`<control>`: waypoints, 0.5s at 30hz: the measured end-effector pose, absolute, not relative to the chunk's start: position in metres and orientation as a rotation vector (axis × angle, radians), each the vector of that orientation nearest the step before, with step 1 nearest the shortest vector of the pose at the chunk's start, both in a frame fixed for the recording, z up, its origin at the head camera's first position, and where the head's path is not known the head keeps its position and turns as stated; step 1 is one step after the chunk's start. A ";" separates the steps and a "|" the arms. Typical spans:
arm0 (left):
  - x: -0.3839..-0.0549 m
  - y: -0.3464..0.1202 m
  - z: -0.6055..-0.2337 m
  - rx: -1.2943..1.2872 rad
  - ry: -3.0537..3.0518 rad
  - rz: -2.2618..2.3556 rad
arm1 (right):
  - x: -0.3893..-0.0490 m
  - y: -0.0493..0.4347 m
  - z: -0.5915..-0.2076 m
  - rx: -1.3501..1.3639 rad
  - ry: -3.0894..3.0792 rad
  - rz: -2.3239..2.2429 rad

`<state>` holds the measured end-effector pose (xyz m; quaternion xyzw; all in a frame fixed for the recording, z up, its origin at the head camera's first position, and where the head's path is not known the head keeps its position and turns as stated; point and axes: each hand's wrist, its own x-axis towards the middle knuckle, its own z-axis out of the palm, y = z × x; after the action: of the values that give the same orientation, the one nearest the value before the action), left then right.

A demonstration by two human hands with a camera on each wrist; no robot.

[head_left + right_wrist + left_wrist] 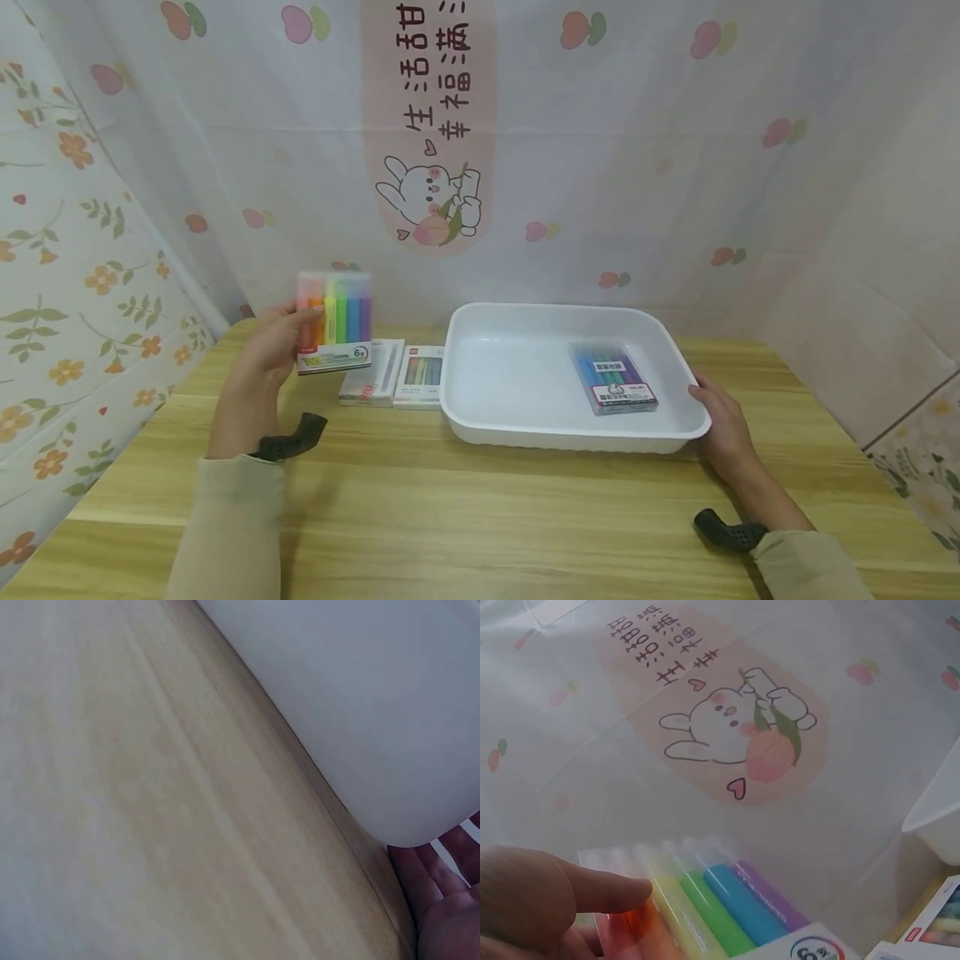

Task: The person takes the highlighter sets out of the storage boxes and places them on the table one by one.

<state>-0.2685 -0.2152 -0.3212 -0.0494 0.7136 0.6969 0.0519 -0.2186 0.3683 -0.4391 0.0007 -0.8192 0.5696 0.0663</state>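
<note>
My left hand (273, 342) holds up a clear pack of highlighters (348, 321) by its left side, the thumb across its front. Its pens run from pink and orange through yellow and green to blue and purple, above a white label. At the right end of a white plastic tray (517, 421), my right hand (723, 425) grips the rim and side wall; in the right wrist view its fingers (427, 874) lie against the tray's corner. Inside the tray, toward the right, lies another clear pack of coloured pens (611, 379) with a pink-edged label.
Left of the tray, two flat boxes lie side by side on the wooden table (480, 525): a mostly white box (371, 379) and a box with coloured sticks pictured on it (420, 379). Behind the table hangs a patterned curtain (300, 183).
</note>
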 end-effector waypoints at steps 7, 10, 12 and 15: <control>-0.272 -0.221 -0.325 -0.257 2.211 2.083 | -0.219 0.368 -0.437 0.002 -2.470 1.711; -0.273 -0.223 -0.327 -0.275 2.250 2.041 | -0.218 0.369 -0.438 0.015 -2.479 1.668; -0.274 -0.226 -0.329 -0.289 2.282 2.004 | -0.218 0.369 -0.439 0.032 -2.448 1.701; -0.273 -0.230 -0.331 -0.300 2.338 1.936 | -0.219 0.368 -0.441 0.064 -2.336 1.846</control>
<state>-0.2734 -0.2297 -0.3309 -0.0983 0.7656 0.6341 0.0455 -0.2193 0.3680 -0.4405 0.0214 -0.7818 0.6179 0.0815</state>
